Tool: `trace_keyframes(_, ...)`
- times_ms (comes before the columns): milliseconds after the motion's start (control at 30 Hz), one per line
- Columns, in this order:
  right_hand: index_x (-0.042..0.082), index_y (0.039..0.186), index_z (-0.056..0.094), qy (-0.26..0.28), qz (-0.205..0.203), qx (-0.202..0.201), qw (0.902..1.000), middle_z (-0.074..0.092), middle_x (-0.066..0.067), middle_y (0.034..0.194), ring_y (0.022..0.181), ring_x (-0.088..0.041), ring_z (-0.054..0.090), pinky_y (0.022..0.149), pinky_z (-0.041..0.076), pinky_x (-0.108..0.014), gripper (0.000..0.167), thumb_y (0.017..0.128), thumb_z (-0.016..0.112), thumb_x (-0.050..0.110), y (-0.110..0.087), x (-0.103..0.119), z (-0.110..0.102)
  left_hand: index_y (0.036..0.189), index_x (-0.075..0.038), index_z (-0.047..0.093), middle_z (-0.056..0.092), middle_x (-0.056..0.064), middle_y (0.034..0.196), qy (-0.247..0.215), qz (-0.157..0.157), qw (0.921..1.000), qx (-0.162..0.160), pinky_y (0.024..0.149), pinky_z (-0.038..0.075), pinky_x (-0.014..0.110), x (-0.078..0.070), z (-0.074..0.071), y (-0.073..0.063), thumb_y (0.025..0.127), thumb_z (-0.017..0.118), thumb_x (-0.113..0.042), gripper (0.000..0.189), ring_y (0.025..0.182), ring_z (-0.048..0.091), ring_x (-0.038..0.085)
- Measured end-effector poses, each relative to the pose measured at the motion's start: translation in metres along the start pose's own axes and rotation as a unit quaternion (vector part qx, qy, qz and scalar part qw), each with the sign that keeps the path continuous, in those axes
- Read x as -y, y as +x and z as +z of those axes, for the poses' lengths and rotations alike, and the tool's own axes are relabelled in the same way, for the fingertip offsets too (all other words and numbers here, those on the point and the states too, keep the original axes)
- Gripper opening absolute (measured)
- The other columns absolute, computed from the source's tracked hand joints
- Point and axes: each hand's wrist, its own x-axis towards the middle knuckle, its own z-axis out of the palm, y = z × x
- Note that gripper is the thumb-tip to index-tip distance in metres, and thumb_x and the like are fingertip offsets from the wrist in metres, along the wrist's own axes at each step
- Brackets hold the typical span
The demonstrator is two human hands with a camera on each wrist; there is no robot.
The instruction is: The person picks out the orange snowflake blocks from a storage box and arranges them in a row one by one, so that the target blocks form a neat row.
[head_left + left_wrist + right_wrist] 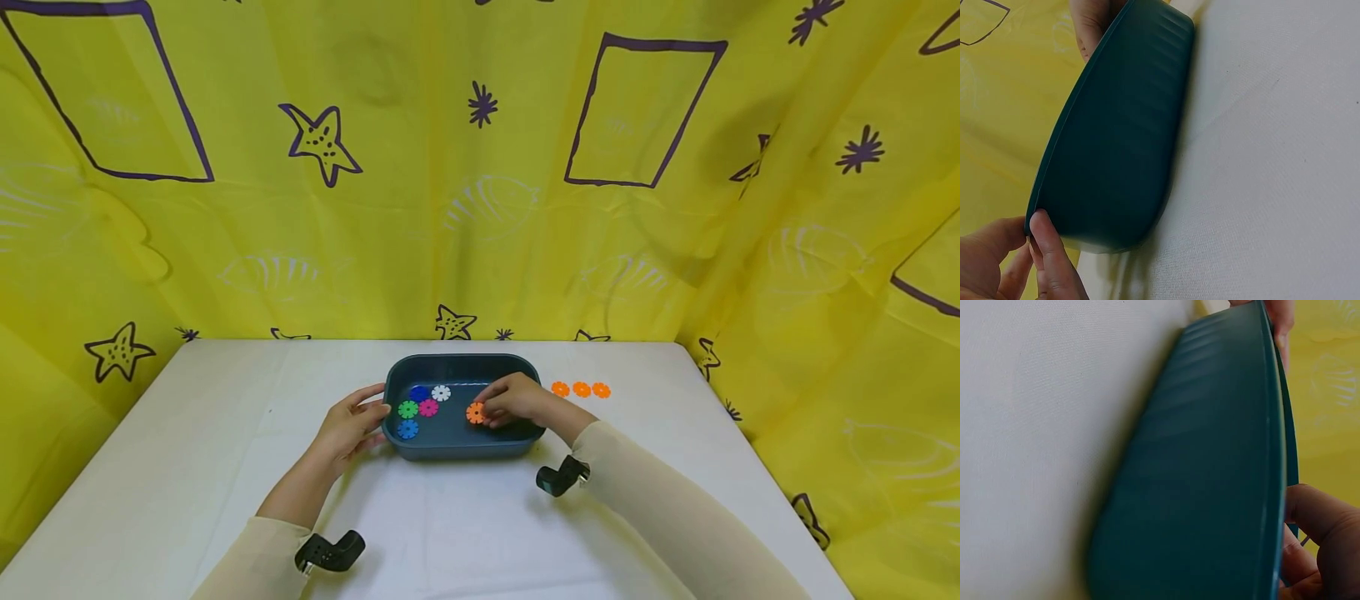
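A dark teal plastic tub (461, 451) stands on the white table. At its left end my left hand (351, 429) grips the rim, the thumb on top and fingers against the outer wall; the left wrist view shows these fingers (1054, 250) at the tub's corner. My right hand (515, 398) reaches over the right side into the tub and pinches an orange notched plastic disc (476, 413). In the right wrist view the tub's wall hides the disc and part of that hand (1329, 537). Inside, at the left, lie a green disc (407, 409), a pink disc (428, 407) and several others.
Three orange discs (581, 389) lie in a row on the table, just right of the tub. A yellow patterned curtain (420, 217) hangs behind the table (225, 433) and along its sides. Each wrist wears a black camera mount (330, 552).
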Motion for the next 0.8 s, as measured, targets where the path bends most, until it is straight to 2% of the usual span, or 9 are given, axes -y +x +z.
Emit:
trace_keyframes(467,-0.007,0.114,0.067,-0.011,-0.009,0.015,0.9998,0.069,-0.011,0.088,0.071,-0.015,0.067,0.074,0.060,-0.031,0.026,0.090,0.063,0.000,-0.010,0.002,-0.008,0.143,-0.011,0.049,0.051,0.019,0.136,-0.001,0.001,1.0000,0.000,0.070,0.058,0.025,-0.002,0.001,-0.001,0.097,0.060,-0.011,0.047,0.086,0.065,0.010)
trace_keyframes(800,-0.009,0.118,0.065,0.013,-0.021,0.028,0.9993,0.069,-0.012,0.092,0.075,-0.016,0.067,0.076,0.059,-0.033,0.029,0.090,0.061,-0.001,-0.019,0.001,-0.015,0.143,-0.011,0.049,0.052,0.019,0.135,0.001,-0.001,1.0000,-0.003,0.070,0.058,0.024,-0.002,0.001,-0.002,0.097,0.061,-0.011,0.047,0.087,0.065,0.012)
